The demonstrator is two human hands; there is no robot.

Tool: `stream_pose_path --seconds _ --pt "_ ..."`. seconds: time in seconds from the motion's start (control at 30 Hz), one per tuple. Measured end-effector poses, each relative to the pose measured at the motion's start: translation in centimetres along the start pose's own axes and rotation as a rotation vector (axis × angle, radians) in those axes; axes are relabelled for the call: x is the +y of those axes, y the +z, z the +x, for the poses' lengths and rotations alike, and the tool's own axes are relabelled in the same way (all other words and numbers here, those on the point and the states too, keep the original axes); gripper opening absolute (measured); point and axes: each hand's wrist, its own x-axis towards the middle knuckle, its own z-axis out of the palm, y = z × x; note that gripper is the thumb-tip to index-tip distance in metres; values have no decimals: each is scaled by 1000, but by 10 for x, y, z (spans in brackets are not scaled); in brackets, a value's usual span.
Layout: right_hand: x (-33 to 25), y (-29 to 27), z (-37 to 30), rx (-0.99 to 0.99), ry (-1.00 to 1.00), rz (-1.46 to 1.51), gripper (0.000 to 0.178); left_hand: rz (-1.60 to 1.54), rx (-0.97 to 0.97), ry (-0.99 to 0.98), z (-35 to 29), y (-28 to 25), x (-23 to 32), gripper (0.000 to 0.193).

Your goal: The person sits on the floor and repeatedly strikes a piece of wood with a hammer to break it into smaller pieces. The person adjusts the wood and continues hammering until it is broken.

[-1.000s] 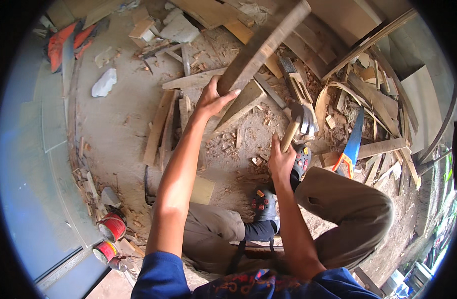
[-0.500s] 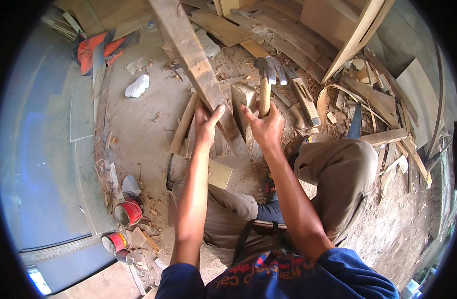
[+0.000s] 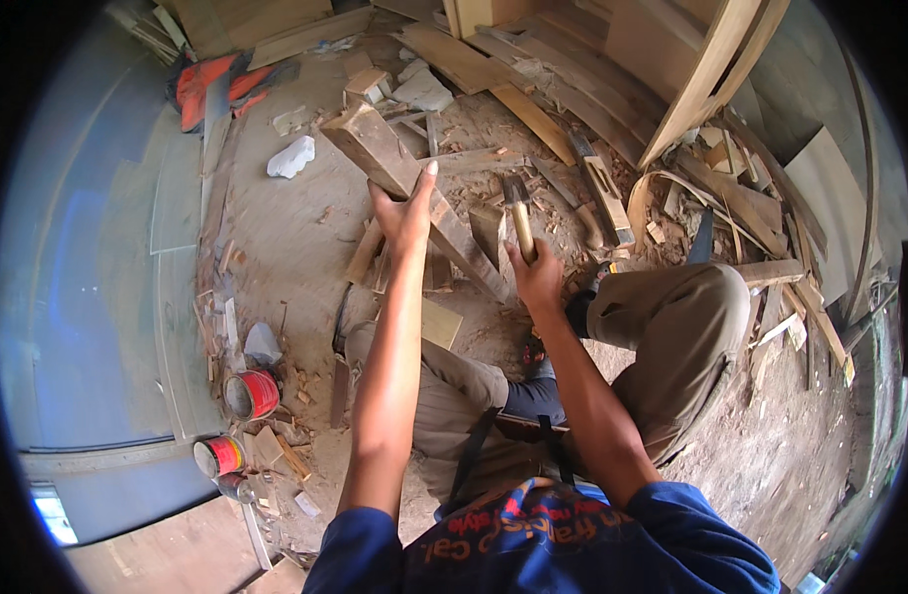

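A thick wooden beam (image 3: 459, 246) slants across the middle, its far end raised toward the upper left and its near end low by the ground. My left hand (image 3: 406, 216) is wrapped around its upper half, thumb along the top. My right hand (image 3: 538, 277) is closed on the wooden handle of a claw hammer (image 3: 520, 220). The hammer's dark metal head points away from me, just right of the beam and apart from it. A wooden block (image 3: 486, 234) stands between the beam and the hammer. Short wood pieces (image 3: 366, 252) lie under the beam's left side.
A wooden hand plane (image 3: 600, 188) and a handsaw (image 3: 704, 238) lie to the right among scrap boards (image 3: 746, 203). Red cans (image 3: 252, 394) stand at the left, near a glass sheet (image 3: 97, 297). Orange cloth (image 3: 204, 89) and a white lump (image 3: 291, 157) lie farther off. My bent knees flank the work.
The beam's far end has come down into view and swung lower, with my left hand still on it. My right hand has lowered the hammer slightly, and its head has turned.
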Motion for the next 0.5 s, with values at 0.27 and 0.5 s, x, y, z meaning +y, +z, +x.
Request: stream_pose_path --seconds 0.27,0.5 --pt "59 -47 -14 -234 -119 -284 41 27 -79 23 51 16 -1 71" --pt "12 -75 -28 -581 -609 -266 34 -15 -237 70 69 23 -18 74"
